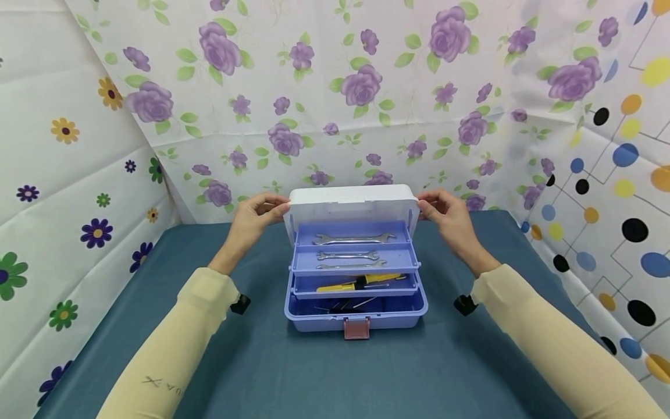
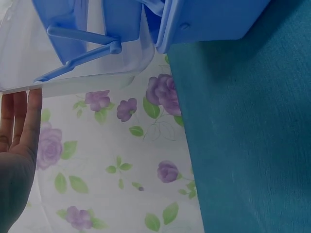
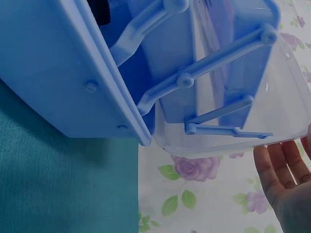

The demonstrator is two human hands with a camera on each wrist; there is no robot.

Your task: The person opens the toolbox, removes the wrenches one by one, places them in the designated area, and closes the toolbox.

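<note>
A blue toolbox [image 1: 309,324] with a translucent white lid [image 1: 353,195] stands unfolded, its trays stepped up toward the raised lid. My left hand [image 1: 251,220] grips the lid's left upper corner, and my right hand [image 1: 449,220] grips the right one. Open-end wrenches [image 1: 356,238] lie in the upper trays. Lower down, a tray holds yellow-and-black handled tools [image 1: 361,283], and thin dark tools [image 1: 345,306] lie in the bottom. Both wrist views show fingertips against the lid's edge, near the blue hinge arms [image 2: 80,58] and linkages [image 3: 214,60].
The toolbox rests on a dark teal tablecloth [image 1: 314,378]. A pinkish-brown latch [image 1: 357,329] hangs at its front. Close behind the lid is a white curtain with purple roses [image 1: 361,84]. Patterned sheets [image 1: 628,192] border both sides of the table.
</note>
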